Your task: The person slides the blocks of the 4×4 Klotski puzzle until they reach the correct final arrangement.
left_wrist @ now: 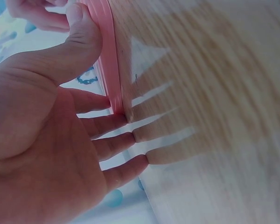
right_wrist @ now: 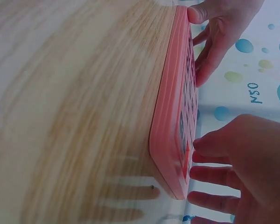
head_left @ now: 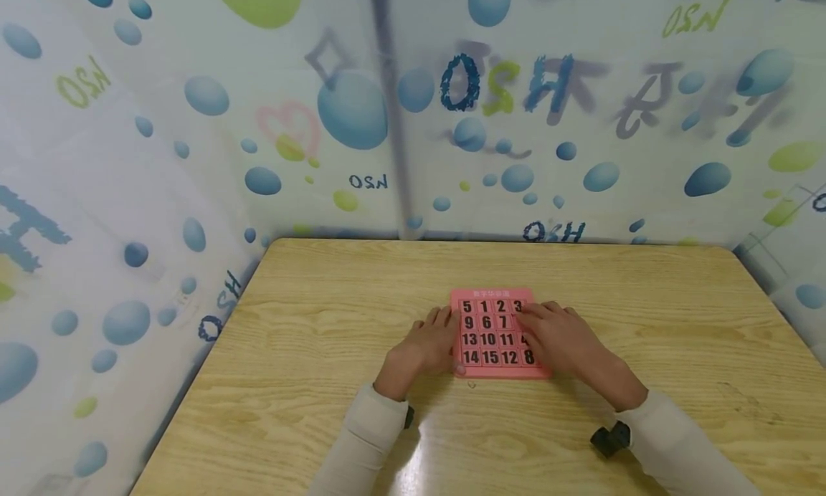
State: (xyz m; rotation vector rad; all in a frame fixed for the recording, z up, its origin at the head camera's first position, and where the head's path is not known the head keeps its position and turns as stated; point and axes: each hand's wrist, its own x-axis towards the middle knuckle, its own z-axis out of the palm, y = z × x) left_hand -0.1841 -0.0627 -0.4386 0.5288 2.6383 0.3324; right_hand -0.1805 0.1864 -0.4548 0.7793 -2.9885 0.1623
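Observation:
A pink sliding number puzzle (head_left: 488, 340) lies flat on the wooden table, its black-numbered tiles facing up. At its left edge rests my left hand (head_left: 426, 345), the thumb on the near left corner. In the left wrist view this thumb (left_wrist: 86, 35) presses the pink frame (left_wrist: 111, 60), while the fingers extend fairly straight and spread along its side. My right hand (head_left: 561, 338) lies over the puzzle's right side and covers part of the right column. The right wrist view shows its thumb (right_wrist: 212, 142) at the tiles, beside a bare pink slot, with the other fingers extended past the edge.
The wooden table (head_left: 310, 338) meets a pale curtain (head_left: 413, 188) with blue and green drop prints at its back and left. A dark wrist device (head_left: 609, 439) sits below the right sleeve. A small mark (head_left: 472, 385) shows just in front of the puzzle.

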